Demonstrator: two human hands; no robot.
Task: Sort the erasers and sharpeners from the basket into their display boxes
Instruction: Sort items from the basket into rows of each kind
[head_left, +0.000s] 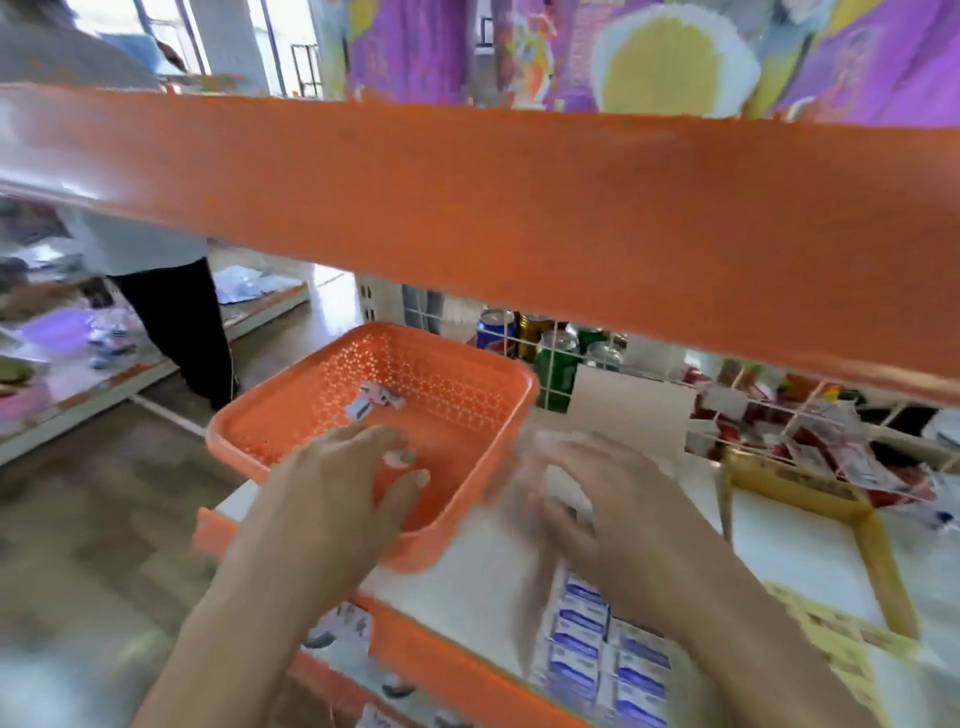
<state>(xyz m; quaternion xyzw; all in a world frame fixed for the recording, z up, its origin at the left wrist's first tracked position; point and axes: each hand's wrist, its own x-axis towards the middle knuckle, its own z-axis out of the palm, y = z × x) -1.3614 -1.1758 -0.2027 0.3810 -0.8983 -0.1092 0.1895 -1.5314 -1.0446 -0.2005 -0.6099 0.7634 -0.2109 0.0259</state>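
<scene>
At the frame's nine o'clock a person (166, 312) in dark trousers and a pale top stands on the floor beside a low shelf of blurred goods. A broad orange shelf edge (467, 208) crosses the whole view from nine to three o'clock, above everything else.

Below it, at centre left, the orange basket (249, 441) sits on a white shelf (467, 577). A few small pale items (375, 402) lie on its perforated floor toward the twelve o'clock wall. The left hand (332, 483) reaches in over the six o'clock rim, fingers spread wide and fairly straight, thumb out toward three o'clock. A small whitish piece (397, 458) lies just beside its fingertips; I cannot tell whether it is touched.

At the basket's one o'clock, drink cans (556, 371) stand behind a white wire grid (727, 415), with a blank white card (631, 410) just in front.

The right hand (597, 499) hovers at the basket's three o'clock, fingers bent downward and badly smeared by motion; I cannot tell whether it holds anything. At its six o'clock a display box (597, 644) holds blue-and-white packets ranked in tight rows, partly hidden by the wrist.

Farther toward three o'clock lies a yellow cardboard box (872, 545), and at its twelve o'clock, behind the grid, red packets (831, 457) are heaped.
</scene>
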